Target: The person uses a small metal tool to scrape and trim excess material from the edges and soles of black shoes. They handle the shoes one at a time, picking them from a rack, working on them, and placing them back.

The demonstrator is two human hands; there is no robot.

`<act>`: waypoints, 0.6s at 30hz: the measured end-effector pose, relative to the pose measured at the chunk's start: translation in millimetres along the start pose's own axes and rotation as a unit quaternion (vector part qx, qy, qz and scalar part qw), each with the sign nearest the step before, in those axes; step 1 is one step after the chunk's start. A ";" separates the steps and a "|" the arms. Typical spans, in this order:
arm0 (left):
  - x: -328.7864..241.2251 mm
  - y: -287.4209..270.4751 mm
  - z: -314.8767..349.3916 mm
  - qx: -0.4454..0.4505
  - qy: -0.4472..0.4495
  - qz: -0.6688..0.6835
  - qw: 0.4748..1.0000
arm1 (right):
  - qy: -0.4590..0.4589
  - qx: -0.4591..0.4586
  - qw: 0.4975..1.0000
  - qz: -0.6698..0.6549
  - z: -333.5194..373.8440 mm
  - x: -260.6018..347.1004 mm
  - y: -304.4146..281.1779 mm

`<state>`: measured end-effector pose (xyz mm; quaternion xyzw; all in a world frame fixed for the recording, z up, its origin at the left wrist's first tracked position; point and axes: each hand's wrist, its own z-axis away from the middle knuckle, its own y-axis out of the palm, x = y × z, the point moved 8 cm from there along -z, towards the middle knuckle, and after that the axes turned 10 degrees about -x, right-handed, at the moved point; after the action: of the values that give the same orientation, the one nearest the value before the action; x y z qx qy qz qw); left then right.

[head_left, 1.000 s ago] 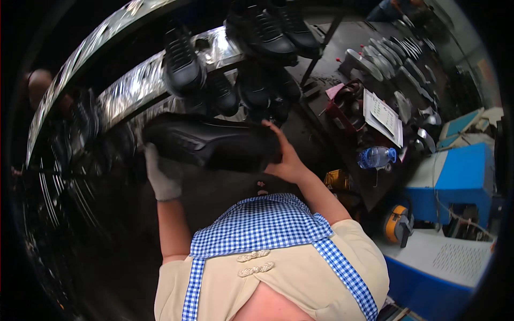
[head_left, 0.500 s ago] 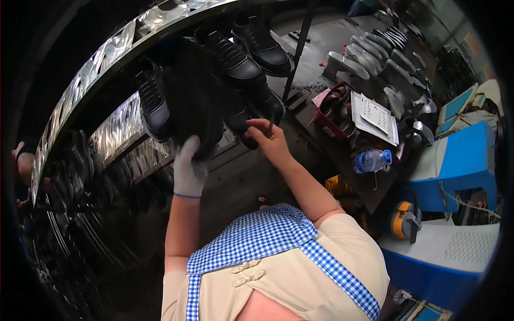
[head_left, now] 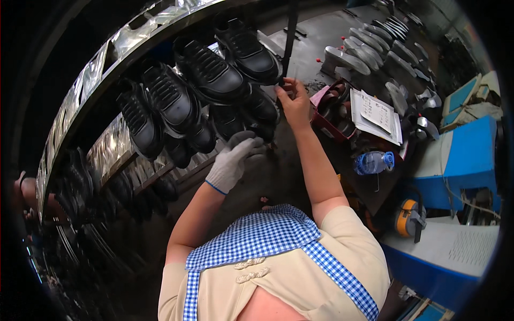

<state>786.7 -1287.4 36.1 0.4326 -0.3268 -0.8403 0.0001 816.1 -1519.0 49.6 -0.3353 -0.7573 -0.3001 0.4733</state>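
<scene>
Several black lace-up shoes stand in a row on a rack, toes toward me, among them an outer-left shoe point(head_left: 138, 120), a second shoe point(head_left: 170, 99), a third shoe point(head_left: 211, 72) and a right-end shoe point(head_left: 249, 51). My left hand point(head_left: 233, 163), in a white knit glove with greyish fingertips, is just below the lower black shoes point(head_left: 227, 120). Its fingers are loosely apart and I see nothing held in them. Bare, my right hand point(head_left: 296, 106) is beside the toe of the right-end shoe, close to the dark upright post. Thumb and fingers pinch together there; what they hold is too small to make out.
Crinkled silvery sheeting point(head_left: 115, 51) lines the rack's curved edge. On the right, a dark table point(head_left: 316, 40) carries metal shoe lasts point(head_left: 348, 60), a red box point(head_left: 329, 125), papers point(head_left: 377, 115) and a water bottle point(head_left: 372, 162). Blue-and-white machinery point(head_left: 466, 155) stands beyond.
My left hand has come away from a blurred black shoe, moving right; shoes now sit in a row there. My right hand has moved up and right to the right-end shoe's toe.
</scene>
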 end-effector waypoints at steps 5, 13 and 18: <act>34.0 -27.8 6.2 -0.054 0.002 -0.227 0.972 | 0.144 0.087 0.986 -0.006 54.3 -69.1 -10.3; 100.6 -147.9 68.0 -0.206 -0.182 -0.367 0.889 | 0.366 0.273 0.876 0.155 241.7 -165.2 -63.3; 147.4 -236.0 79.3 -0.321 -0.119 -0.164 0.925 | 0.502 0.320 0.780 0.191 299.6 -182.2 -78.3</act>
<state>703.6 -1100.0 -168.0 0.3534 0.0379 -0.9339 -0.0377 659.2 -1375.1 -239.8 -0.1047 -0.3853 -0.0697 0.9142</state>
